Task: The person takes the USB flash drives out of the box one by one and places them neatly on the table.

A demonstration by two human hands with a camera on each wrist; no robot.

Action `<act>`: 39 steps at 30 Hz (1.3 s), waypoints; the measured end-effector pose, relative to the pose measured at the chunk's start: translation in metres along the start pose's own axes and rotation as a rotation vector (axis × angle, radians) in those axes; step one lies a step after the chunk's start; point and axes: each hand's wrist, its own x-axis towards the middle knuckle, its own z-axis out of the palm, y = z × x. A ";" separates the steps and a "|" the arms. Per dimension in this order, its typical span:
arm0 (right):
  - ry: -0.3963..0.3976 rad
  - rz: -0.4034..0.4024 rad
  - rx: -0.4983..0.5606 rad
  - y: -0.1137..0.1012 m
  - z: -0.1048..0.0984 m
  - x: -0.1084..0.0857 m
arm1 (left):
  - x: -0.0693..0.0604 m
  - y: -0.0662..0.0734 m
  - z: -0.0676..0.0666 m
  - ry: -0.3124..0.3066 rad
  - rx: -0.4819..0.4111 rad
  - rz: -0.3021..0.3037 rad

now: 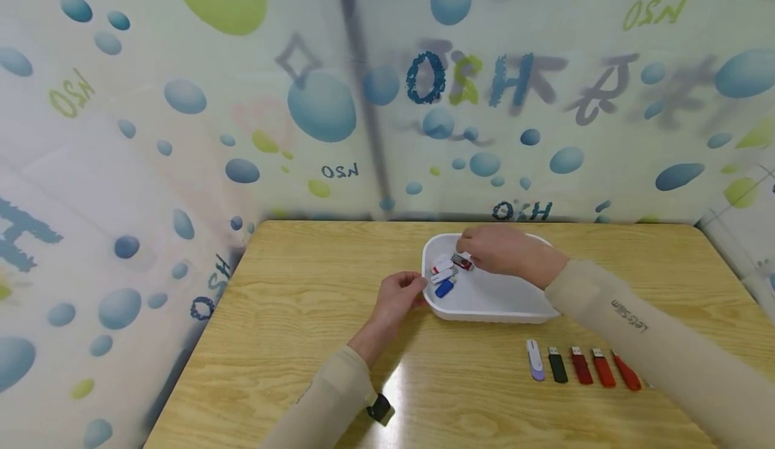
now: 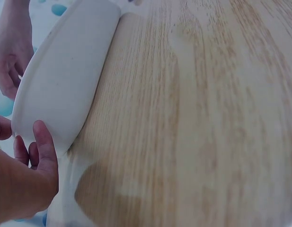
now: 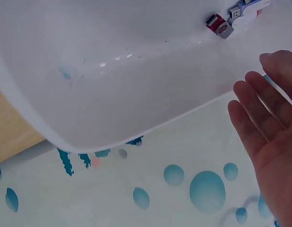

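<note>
A white tray (image 1: 502, 297) holds several USB sticks at its left end: a blue one (image 1: 445, 289), white ones (image 1: 442, 276) and a red one with a silver swivel cover (image 1: 463, 262). My left hand (image 1: 399, 294) grips the tray's left rim; the left wrist view shows that hand (image 2: 30, 175) with fingers against the outer wall (image 2: 65, 71). Over the far side of the tray is my right hand (image 1: 508, 250), close to the red stick. In the right wrist view its fingers (image 3: 261, 101) are loosely extended, holding nothing visible, beside the red stick (image 3: 219, 26).
On the wooden table (image 1: 303, 287), in front of the tray, lies a row of sticks: white-purple (image 1: 535, 360), dark (image 1: 558, 365), dark red (image 1: 581, 365) and red ones (image 1: 603, 368), partly bordered by my right sleeve (image 1: 654, 341). A patterned sheet (image 1: 290, 153) hangs behind the table.
</note>
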 end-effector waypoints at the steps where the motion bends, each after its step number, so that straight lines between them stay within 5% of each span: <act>1: -0.004 -0.008 0.011 0.000 0.001 0.001 | 0.000 0.000 0.000 -0.001 -0.003 0.002; 7: -0.027 -0.050 0.077 -0.009 0.009 0.006 | 0.000 -0.001 0.000 -0.007 -0.017 0.014; 15: -0.049 -0.102 0.021 -0.027 0.019 0.008 | 0.001 -0.002 0.001 -0.018 -0.033 0.044; 31: -0.136 -0.091 0.011 -0.039 0.030 0.012 | -0.001 -0.003 0.003 -0.032 -0.052 0.049; 35: -0.133 -0.047 0.054 -0.038 0.031 0.012 | -0.001 -0.004 0.003 -0.028 -0.053 0.051; 39: -0.100 0.122 0.084 -0.042 0.032 0.011 | -0.002 -0.004 0.002 -0.021 -0.045 0.051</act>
